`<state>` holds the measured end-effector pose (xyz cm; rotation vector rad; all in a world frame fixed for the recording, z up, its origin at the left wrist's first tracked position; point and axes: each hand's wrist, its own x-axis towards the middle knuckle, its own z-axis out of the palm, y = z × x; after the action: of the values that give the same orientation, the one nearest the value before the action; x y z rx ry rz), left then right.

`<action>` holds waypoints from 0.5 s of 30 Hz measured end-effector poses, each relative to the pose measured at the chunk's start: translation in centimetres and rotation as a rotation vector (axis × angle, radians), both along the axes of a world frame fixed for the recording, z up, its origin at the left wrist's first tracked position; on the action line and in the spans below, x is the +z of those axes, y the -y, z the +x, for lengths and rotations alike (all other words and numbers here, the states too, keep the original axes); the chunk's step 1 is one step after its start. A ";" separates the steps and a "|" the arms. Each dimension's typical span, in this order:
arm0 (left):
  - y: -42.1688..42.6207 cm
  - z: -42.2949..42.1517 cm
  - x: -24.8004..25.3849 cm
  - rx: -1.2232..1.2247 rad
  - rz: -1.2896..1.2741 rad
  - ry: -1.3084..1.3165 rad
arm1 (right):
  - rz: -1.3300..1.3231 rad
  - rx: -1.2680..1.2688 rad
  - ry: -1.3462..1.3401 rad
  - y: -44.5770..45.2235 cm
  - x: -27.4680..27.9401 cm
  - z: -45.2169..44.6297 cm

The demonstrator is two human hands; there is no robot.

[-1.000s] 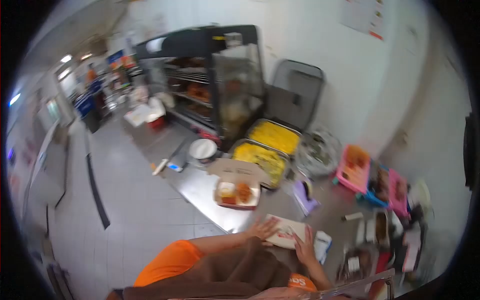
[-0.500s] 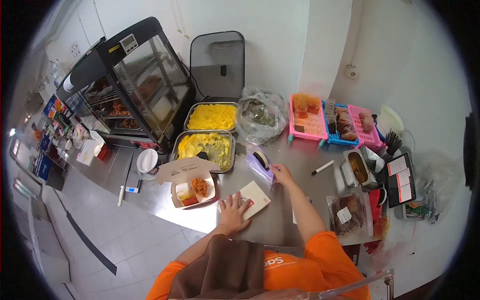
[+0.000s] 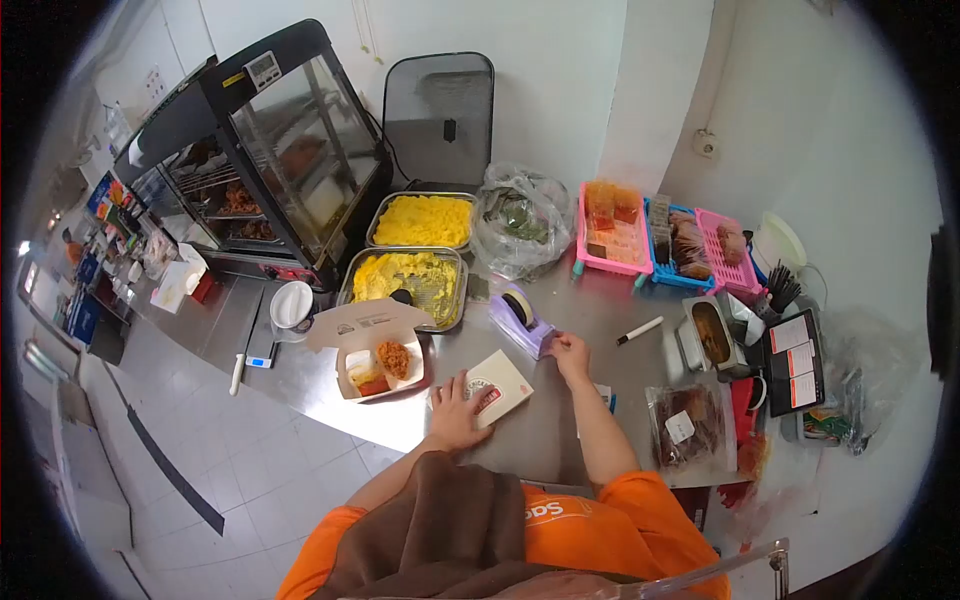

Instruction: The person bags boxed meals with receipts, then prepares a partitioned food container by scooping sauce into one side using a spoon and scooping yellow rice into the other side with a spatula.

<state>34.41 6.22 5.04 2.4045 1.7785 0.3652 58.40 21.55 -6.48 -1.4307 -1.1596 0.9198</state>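
My left hand (image 3: 457, 413) lies with fingers spread over the left part of a closed cream cardboard box (image 3: 508, 388) with a red and black print. To its right, my right hand (image 3: 571, 356) is pinched at the front, cutting end of a purple tape dispenser (image 3: 522, 322). The tape's free end at the fingertips is too small to see clearly. A roll of tape (image 3: 517, 305) sits in the dispenser. Left of the closed box stands an open meal box (image 3: 372, 340) holding fried chicken (image 3: 393, 359), something white and a red packet.
Two trays of yellow food (image 3: 425, 222) stand behind, beside a glass food warmer (image 3: 290, 150). A plastic bag (image 3: 520, 222), coloured baskets (image 3: 612, 235), a marker (image 3: 640, 331), a tablet (image 3: 797, 360) and a bagged brown item (image 3: 690, 425) lie rightward. A knife (image 3: 238, 374) rests at the left edge.
My right hand has shifted slightly down and right at the dispenser's front end, and the dispenser has turned a little. My left hand stays on the closed box. The camera view has shifted slightly.
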 end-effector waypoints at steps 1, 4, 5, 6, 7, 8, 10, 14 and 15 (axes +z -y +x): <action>0.0 0.0 0.0 0.004 -0.011 0.012 | -0.032 -0.062 0.141 0.2 0.6 0.0; 0.3 -0.3 0.2 0.047 0.002 0.123 | -0.028 -0.101 0.036 2.7 3.2 -0.7; 0.3 0.0 0.3 0.068 -0.005 0.166 | -0.030 -0.001 -0.080 4.6 5.0 -1.6; 0.2 0.3 0.3 0.114 0.037 0.192 | -0.039 0.104 -0.190 7.0 7.1 -3.1; 0.5 0.7 0.3 0.165 0.068 0.216 | -0.015 0.220 -0.220 9.5 9.5 -4.5; 0.9 1.0 0.3 0.218 0.095 0.238 | 0.004 0.336 -0.252 11.7 11.3 -5.6; 1.3 1.6 1.4 0.240 0.109 0.217 | 0.055 0.359 -0.075 14.0 13.1 -6.9; 1.1 1.6 3.1 0.212 0.131 0.213 | 0.013 0.269 0.153 14.9 13.0 -6.5; 1.0 1.3 3.1 0.198 0.131 0.220 | -0.037 0.237 0.157 14.9 13.3 -6.2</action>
<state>35.71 5.17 8.13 2.1700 1.9478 0.7594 52.20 6.60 6.82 -1.4359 -1.4602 1.0097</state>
